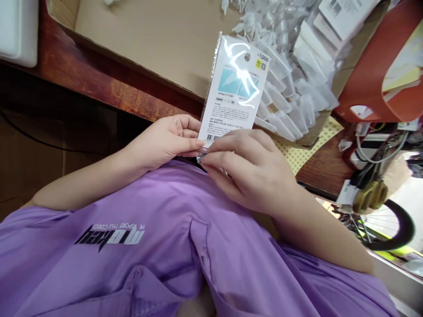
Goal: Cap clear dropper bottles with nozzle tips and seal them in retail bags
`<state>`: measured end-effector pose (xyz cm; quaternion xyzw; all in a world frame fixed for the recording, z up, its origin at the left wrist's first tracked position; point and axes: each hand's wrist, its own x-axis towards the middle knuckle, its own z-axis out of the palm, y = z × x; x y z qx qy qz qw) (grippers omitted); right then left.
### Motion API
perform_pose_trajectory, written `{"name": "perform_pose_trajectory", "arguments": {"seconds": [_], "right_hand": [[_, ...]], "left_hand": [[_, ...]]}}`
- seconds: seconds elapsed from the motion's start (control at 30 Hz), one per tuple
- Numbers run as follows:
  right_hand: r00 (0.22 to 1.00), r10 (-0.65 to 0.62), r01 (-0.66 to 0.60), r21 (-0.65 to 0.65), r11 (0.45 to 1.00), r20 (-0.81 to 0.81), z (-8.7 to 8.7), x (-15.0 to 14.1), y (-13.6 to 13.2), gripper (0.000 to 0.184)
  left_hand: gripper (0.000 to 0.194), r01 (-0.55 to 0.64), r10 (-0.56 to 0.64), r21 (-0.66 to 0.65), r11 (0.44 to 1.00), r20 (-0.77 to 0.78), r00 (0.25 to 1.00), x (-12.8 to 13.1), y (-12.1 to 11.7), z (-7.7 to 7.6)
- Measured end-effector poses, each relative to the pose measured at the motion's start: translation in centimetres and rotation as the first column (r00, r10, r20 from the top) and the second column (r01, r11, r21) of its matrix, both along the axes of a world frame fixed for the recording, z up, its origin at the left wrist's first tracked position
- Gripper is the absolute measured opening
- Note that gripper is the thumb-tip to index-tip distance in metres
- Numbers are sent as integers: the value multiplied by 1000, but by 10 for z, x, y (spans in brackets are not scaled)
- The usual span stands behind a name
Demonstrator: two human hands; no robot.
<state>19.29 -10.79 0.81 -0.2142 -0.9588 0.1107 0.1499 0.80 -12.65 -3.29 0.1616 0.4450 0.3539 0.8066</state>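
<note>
A flat plastic packet (231, 94) with a printed white card inside stands tilted in front of me, its clear film catching the light. My left hand (175, 137) pinches the packet's lower left corner between thumb and fingers. At the bottom edge, my right hand (247, 169) has its thumb and fingertips pressed together on the packet's end. A little blue shows between the two hands. Exactly what the right fingertips grip is partly hidden behind the knuckles.
Behind the packet lies a cardboard box (142, 39) holding many clear plastic pieces (287, 101) and white cards (343, 17) at its right. An orange-red holder (363, 92), a dotted yellow sheet (300, 154) and hanging scissors (370, 193) are on the right. A white container (20, 33) sits far left.
</note>
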Motion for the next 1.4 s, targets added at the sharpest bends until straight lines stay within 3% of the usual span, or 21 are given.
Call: {"name": "perform_pose_trajectory", "arguments": {"seconds": [0.2, 0.33, 0.57, 0.77, 0.87, 0.97, 1.13, 1.4], "right_hand": [[986, -158, 167, -291, 942, 55, -2, -12, 23, 7], [968, -231, 250, -370, 895, 96, -7, -14, 34, 8], [970, -179, 225, -319, 921, 166, -5, -13, 37, 9], [953, -173, 238, -262, 935, 248, 0, -16, 37, 9], [943, -185, 256, -246, 935, 276, 1, -18, 37, 12], [946, -180, 248, -247, 937, 269, 1, -20, 37, 15], [958, -185, 243, -280, 929, 220, -1, -21, 36, 17], [882, -281, 384, -230, 894, 379, 4, -30, 33, 6]], "left_hand": [[14, 26, -25, 23, 999, -51, 998, -5, -2, -4], [9, 62, -58, 47, 997, -69, 996, -10, -3, -8], [17, 77, -78, -16, 997, -61, 995, -13, -2, -7], [21, 150, -144, 40, 988, -120, 982, -13, 1, 2], [22, 122, -119, 17, 992, -115, 986, -12, 1, 3], [18, 80, -79, 9, 997, -92, 993, -13, 0, 1], [15, 143, -133, 71, 987, -133, 982, -14, -2, 1], [12, 110, -97, 84, 990, -144, 985, -10, -2, -2]]}}
